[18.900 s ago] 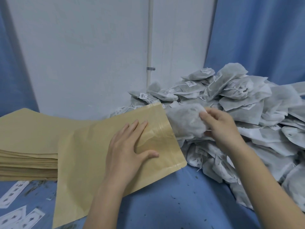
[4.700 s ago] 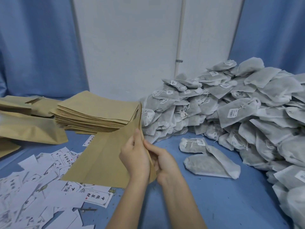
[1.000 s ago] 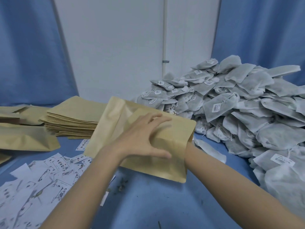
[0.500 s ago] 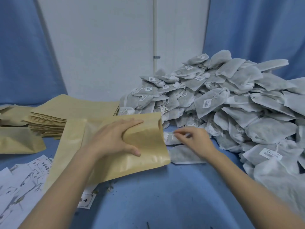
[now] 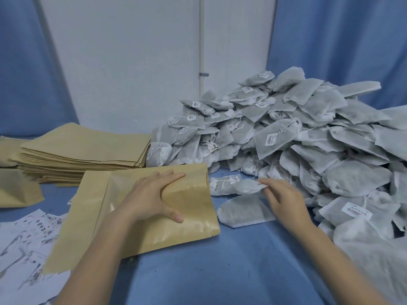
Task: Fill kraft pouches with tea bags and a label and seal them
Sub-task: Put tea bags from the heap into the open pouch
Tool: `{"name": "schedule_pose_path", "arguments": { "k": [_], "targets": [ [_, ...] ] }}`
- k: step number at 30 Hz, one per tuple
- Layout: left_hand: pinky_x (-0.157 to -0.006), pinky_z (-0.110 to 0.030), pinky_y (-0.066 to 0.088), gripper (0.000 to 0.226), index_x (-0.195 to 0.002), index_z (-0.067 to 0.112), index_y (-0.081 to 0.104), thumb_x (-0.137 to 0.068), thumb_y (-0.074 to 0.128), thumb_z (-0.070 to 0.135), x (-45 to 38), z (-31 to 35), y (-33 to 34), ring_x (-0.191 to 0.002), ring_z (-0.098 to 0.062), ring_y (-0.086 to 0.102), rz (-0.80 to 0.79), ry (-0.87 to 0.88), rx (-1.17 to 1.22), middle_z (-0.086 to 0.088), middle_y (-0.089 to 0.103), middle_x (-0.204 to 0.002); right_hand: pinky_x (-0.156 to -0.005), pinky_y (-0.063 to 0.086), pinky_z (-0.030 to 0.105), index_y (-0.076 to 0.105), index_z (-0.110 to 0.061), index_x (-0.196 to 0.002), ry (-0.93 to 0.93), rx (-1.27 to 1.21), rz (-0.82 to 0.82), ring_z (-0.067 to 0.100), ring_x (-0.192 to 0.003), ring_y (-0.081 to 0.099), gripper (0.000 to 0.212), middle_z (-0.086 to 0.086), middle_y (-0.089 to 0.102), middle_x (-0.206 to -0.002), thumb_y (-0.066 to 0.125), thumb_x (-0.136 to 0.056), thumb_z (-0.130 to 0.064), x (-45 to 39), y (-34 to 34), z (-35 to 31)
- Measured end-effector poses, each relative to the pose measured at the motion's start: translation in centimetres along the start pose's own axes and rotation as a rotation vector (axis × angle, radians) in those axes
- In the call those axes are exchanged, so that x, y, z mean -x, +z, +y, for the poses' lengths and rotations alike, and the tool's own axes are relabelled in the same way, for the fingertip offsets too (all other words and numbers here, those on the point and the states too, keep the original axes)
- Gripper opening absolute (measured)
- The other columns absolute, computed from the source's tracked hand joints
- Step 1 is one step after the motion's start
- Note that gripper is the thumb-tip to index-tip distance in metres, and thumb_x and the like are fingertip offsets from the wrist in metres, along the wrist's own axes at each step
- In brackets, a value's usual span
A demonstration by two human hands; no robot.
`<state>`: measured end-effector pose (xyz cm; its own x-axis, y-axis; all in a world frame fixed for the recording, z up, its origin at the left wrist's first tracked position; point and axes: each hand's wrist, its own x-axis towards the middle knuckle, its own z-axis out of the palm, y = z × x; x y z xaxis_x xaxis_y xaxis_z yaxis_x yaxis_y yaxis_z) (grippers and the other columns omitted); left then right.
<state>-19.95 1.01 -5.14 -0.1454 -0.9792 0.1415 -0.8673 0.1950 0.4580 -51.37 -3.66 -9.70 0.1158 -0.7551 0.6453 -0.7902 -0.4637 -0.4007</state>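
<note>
A kraft pouch [image 5: 189,221] lies on the blue table with its mouth facing right. My left hand [image 5: 154,197] rests flat on it, fingers spread, thumb near the mouth. Just right of the pouch my right hand [image 5: 284,199] pinches the end of a grey tea bag [image 5: 237,186] with a small white tag. A second loose tea bag [image 5: 242,211] lies flat under my right hand. Printed white labels [image 5: 28,238] are scattered at the lower left.
A big heap of tea bags [image 5: 308,137] fills the right side up to the blue curtain. A stack of flat kraft pouches [image 5: 83,150] sits at the back left, with filled pouches [image 5: 17,190] at the far left edge. Bare blue tabletop [image 5: 220,271] lies in front.
My right hand has shifted slightly right and taken hold of the loose tea bag's end. My left hand keeps pressing the pouch, which sits in about the same place.
</note>
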Motion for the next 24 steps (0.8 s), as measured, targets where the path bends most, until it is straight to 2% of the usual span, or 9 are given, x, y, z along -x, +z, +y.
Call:
{"name": "schedule_pose_path", "arguments": {
  "k": [3,7,10,12,14,16,18,22,24],
  "targets": [
    [-0.117,-0.039,0.018,0.103,-0.117,0.072,0.027,-0.038,0.090,0.050,0.1,0.0,-0.1,-0.143,-0.011,0.021,0.015,0.023,0.089,0.019,0.030,-0.151,-0.074,0.043,0.021,0.073,-0.014,-0.098,-0.220,-0.068,-0.011,0.024,-0.085,0.062,0.033,0.000,0.070,-0.086,0.067,-0.074,0.007,-0.9,0.6,-3.5],
    [-0.113,-0.028,0.025,0.101,-0.112,0.077,0.031,-0.035,0.090,0.050,0.4,0.3,-0.2,-0.136,0.000,0.029,0.062,0.061,0.164,0.023,0.036,-0.146,-0.072,0.043,0.019,0.073,-0.007,-0.087,-0.334,-0.250,0.018,0.015,-0.081,0.056,0.015,0.003,0.069,-0.082,0.065,-0.075,-0.003,-1.5,3.1,-8.9],
    [-0.112,-0.022,0.021,0.104,-0.116,0.074,0.030,-0.035,0.091,0.049,0.7,0.1,-0.3,-0.138,0.002,0.024,0.035,0.099,0.148,0.021,0.033,-0.149,-0.076,0.043,0.029,0.062,0.000,-0.094,-0.171,-0.355,-0.515,0.015,-0.077,0.049,0.012,0.015,0.062,-0.092,0.051,-0.089,-0.004,-2.6,4.2,-11.1],
    [-0.107,-0.015,0.022,0.100,-0.114,0.075,0.033,-0.038,0.091,0.047,0.8,-0.2,-0.3,-0.134,0.008,0.026,0.022,0.093,0.181,0.026,0.033,-0.147,-0.073,0.043,0.013,0.059,-0.005,-0.102,-0.192,-0.369,-0.762,0.002,-0.082,0.052,0.014,0.002,0.061,-0.095,0.055,-0.088,-0.008,-2.9,4.4,-10.8],
    [-0.105,-0.015,0.024,0.097,-0.111,0.075,0.034,-0.039,0.091,0.048,0.8,-0.6,-0.3,-0.132,0.008,0.029,0.035,0.068,0.195,0.029,0.035,-0.144,-0.088,0.037,0.004,0.061,-0.015,-0.114,-0.186,-0.525,-0.699,-0.012,-0.106,0.048,0.032,-0.010,0.060,-0.115,0.066,-0.083,-0.009,-2.8,4.0,-9.8],
    [-0.104,-0.018,0.026,0.097,-0.112,0.074,0.033,-0.038,0.090,0.049,0.5,-0.8,-0.3,-0.132,0.006,0.031,0.053,0.045,0.188,0.031,0.036,-0.142,-0.101,0.036,0.014,0.063,-0.029,-0.113,-0.076,-0.588,-0.491,-0.010,-0.117,0.045,0.036,-0.022,0.057,-0.122,0.070,-0.081,-0.013,-2.4,2.9,-8.0],
    [-0.103,-0.019,0.027,0.098,-0.114,0.072,0.033,-0.038,0.090,0.049,0.3,-1.0,-0.3,-0.131,0.005,0.032,0.064,0.029,0.186,0.031,0.036,-0.141,-0.105,0.034,0.026,0.062,-0.038,-0.110,-0.007,-0.412,-0.424,-0.005,-0.119,0.045,0.032,-0.026,0.056,-0.120,0.069,-0.081,-0.024,-1.8,1.8,-5.4],
    [-0.111,-0.028,0.028,0.100,-0.116,0.071,0.032,-0.038,0.090,0.050,0.0,-1.3,-0.1,-0.134,0.000,0.032,0.050,-0.001,0.194,0.028,0.036,-0.143,-0.114,0.013,0.039,0.034,-0.049,-0.134,0.083,0.107,-0.808,0.014,-0.139,0.014,0.071,-0.007,0.023,-0.148,0.068,-0.072,-0.054,-0.3,1.0,-0.8],
    [-0.111,-0.029,0.029,0.099,-0.116,0.070,0.033,-0.038,0.090,0.049,0.0,-1.4,0.0,-0.133,0.000,0.034,0.040,-0.004,0.189,0.027,0.038,-0.143,-0.113,0.016,0.038,0.030,-0.050,-0.136,0.093,0.152,-0.782,0.016,-0.137,0.016,0.070,-0.006,0.021,-0.149,0.065,-0.075,-0.051,0.4,1.5,0.1]
  ]
}}
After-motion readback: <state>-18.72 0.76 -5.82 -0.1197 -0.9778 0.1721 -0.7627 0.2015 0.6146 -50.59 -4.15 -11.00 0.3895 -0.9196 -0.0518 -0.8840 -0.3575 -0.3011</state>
